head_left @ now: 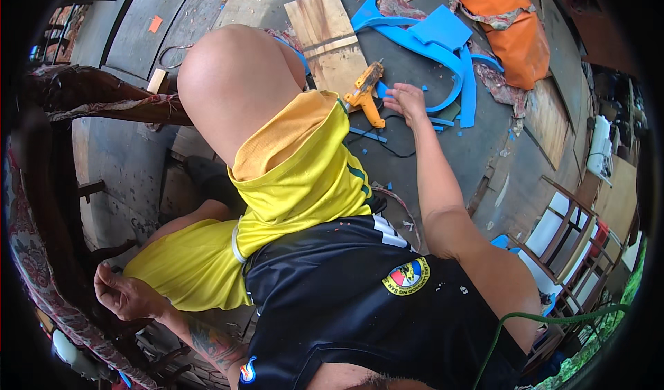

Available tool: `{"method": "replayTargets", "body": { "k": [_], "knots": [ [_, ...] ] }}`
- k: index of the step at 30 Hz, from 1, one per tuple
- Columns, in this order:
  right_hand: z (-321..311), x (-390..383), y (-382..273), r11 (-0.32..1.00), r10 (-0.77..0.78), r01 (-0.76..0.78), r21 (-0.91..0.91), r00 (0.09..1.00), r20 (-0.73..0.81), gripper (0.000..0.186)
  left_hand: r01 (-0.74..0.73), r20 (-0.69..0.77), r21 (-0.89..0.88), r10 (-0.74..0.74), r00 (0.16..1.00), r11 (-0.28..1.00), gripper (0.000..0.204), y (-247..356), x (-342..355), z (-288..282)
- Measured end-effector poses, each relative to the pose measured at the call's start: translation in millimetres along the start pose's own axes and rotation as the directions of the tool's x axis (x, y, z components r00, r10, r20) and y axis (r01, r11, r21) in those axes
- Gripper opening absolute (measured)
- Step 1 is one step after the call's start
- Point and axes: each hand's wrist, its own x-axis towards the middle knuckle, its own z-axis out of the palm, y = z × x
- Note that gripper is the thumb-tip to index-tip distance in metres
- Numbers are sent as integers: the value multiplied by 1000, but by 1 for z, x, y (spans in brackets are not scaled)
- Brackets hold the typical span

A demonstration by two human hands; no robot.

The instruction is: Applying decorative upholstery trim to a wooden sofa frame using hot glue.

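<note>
My right hand [408,105] reaches out open just right of a yellow glue gun [366,89], its fingers apart with nothing visible in them. The glue gun has a dark cord and rests beside a wooden board [315,20] and cut blue foam pieces [443,37]. My left hand [128,293] is low at the left, its fingers curled together beside a dark, carved wooden frame [52,182]; anything inside them is too small to make out. My raised bare knee and yellow shorts fill the middle of the view.
An orange covered cushion [512,48] lies at the upper right. Patterned fabric scraps and blue offcuts are strewn on dark boards [138,34]. At the right are a white object [599,148] and stacked wooden frames [564,234]; a green cord [553,317] crosses the lower right.
</note>
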Motion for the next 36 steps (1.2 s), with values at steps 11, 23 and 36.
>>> {"method": "replayTargets", "body": {
  "k": [11, 23, 36],
  "knots": [
    [16, 31, 44, 799, -144, 195, -568, 980, 134, 28, 459, 97, -191, -448, 889, 868, 21, -139, -58, 6],
    [36, 3, 36, 350, -385, 445, -824, 870, 306, 23, 968, 729, -99, -679, -86, -229, 47, -118, -158, -105],
    [-32, 71, -19, 262, -449, 185, -947, 892, 50, 26, 934, 644, -221, -761, -77, -282, 44, -39, -116, -55]
  ]
}}
